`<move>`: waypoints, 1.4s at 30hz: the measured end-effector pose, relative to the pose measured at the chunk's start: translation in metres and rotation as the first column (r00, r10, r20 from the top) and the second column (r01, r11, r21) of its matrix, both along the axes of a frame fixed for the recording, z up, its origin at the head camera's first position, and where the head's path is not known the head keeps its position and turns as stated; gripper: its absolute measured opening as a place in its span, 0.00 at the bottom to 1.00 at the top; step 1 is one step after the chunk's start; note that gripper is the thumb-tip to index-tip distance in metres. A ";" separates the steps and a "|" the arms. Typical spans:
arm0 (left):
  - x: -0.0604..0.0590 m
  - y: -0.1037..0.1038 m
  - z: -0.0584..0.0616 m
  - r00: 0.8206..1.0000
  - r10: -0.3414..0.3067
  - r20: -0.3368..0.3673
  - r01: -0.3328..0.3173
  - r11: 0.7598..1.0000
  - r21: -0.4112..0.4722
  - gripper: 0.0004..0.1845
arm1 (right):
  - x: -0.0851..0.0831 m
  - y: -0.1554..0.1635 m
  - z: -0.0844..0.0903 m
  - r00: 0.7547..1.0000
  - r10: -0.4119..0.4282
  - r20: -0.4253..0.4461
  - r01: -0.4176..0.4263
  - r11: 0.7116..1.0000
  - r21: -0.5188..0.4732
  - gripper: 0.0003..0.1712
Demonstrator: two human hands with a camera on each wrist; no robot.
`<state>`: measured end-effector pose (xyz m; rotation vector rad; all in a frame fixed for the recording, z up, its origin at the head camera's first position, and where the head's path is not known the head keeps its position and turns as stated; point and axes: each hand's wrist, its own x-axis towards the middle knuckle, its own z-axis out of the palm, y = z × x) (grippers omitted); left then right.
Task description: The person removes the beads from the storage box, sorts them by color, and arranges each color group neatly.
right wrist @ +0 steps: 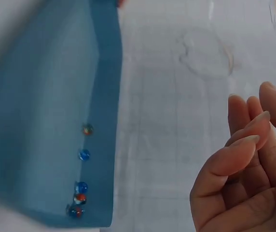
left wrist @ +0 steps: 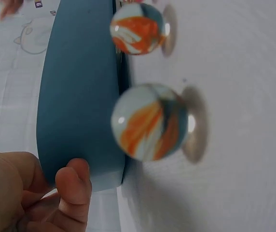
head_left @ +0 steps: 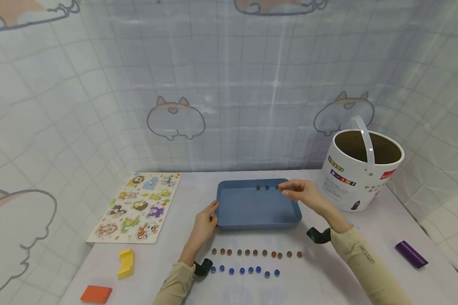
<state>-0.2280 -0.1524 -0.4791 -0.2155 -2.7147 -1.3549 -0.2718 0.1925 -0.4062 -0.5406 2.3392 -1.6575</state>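
From the head camera, the left hand point(head_left: 205, 223) is gripping the near left corner of the blue tray point(head_left: 252, 207), fingers curled over its rim. The right hand point(head_left: 303, 192) is hovering over the tray's far right corner with fingers loosely extended, holding nothing that can be seen. A few marbles point(head_left: 267, 187) are lying along the tray's far wall. On the table point(head_left: 366, 271) in front of the tray, a row of orange marbles point(head_left: 255, 253) is sitting above a row of blue marbles point(head_left: 244, 270). A white bucket point(head_left: 360, 169) is standing to the right, a puzzle board point(head_left: 137, 207) to the left.

From the left wrist, the thumb point(left wrist: 75, 186) is pressing against the tray's point(left wrist: 75, 96) outer wall, and two orange marbles point(left wrist: 150, 123) are resting on the table just beside the tray.

From the right wrist, the fingers point(right wrist: 244, 154) are hanging relaxed and empty, above the tray point(right wrist: 41, 121), where five marbles point(right wrist: 82, 169) are lining one wall.
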 end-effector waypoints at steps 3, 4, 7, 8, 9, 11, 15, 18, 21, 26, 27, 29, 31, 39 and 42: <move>0.001 0.000 -0.002 1.000 -0.011 0.003 0.011 1.000 0.000 0.25 | -0.025 -0.009 0.001 0.999 -0.006 0.039 0.006 1.000 -0.010 0.24; 0.002 0.000 -0.002 1.000 -0.014 0.003 0.014 1.000 0.002 0.25 | -0.032 -0.013 0.000 0.998 -0.002 0.056 0.002 1.000 -0.009 0.25; 0.003 0.000 -0.003 1.000 -0.014 0.005 0.014 1.000 0.003 0.26 | -0.051 -0.030 -0.006 0.995 0.010 0.098 -0.011 1.000 0.010 0.26; 0.003 0.000 -0.003 1.000 -0.013 0.002 0.013 1.000 0.000 0.25 | -0.057 -0.037 -0.008 0.994 0.011 0.109 -0.013 1.000 0.019 0.26; 0.003 0.000 -0.003 1.000 -0.010 0.002 0.010 1.000 0.000 0.25 | -0.062 -0.044 -0.012 0.993 0.011 0.118 -0.015 0.999 0.029 0.26; 0.003 0.001 -0.003 1.000 -0.006 -0.006 0.006 1.000 -0.001 0.25 | -0.071 -0.057 -0.019 0.991 0.010 0.133 -0.016 0.999 0.046 0.25; 0.001 0.002 -0.002 1.000 -0.004 -0.016 0.004 1.000 -0.006 0.25 | -0.083 -0.079 -0.037 0.988 -0.033 0.148 0.021 0.996 0.084 0.24; 0.000 0.004 -0.001 1.000 -0.009 -0.009 0.009 1.000 -0.003 0.25 | -0.088 -0.089 -0.052 0.983 -0.095 0.157 0.078 0.991 0.109 0.21; 0.001 0.005 -0.001 1.000 -0.012 0.001 0.012 1.000 0.001 0.25 | -0.089 -0.095 -0.063 0.975 -0.152 0.160 0.132 0.983 0.125 0.19; 0.002 0.004 -0.001 1.000 -0.013 0.002 0.013 1.000 -0.009 0.25 | -0.089 -0.101 -0.072 0.964 -0.222 0.145 0.200 0.968 0.151 0.16; 0.002 0.004 -0.001 1.000 -0.010 0.001 0.010 1.000 -0.013 0.25 | -0.089 -0.102 -0.073 0.964 -0.230 0.134 0.208 0.965 0.161 0.16; 0.002 0.004 -0.001 1.000 -0.007 -0.003 0.007 1.000 -0.012 0.25 | -0.089 -0.105 -0.075 0.962 -0.247 0.114 0.223 0.957 0.185 0.16; 0.001 0.003 0.000 1.000 0.000 -0.002 0.000 1.000 -0.015 0.25 | -0.090 -0.108 -0.077 0.965 -0.246 0.086 0.224 0.951 0.213 0.15; 0.000 0.003 -0.001 1.000 0.012 -0.022 -0.012 0.999 -0.030 0.25 | -0.093 -0.129 -0.080 0.984 -0.142 -0.108 0.174 0.901 0.397 0.11; -0.001 0.002 -0.001 1.000 0.014 -0.012 -0.015 1.000 -0.022 0.25 | -0.094 -0.132 -0.080 0.983 -0.126 -0.132 0.169 0.898 0.407 0.10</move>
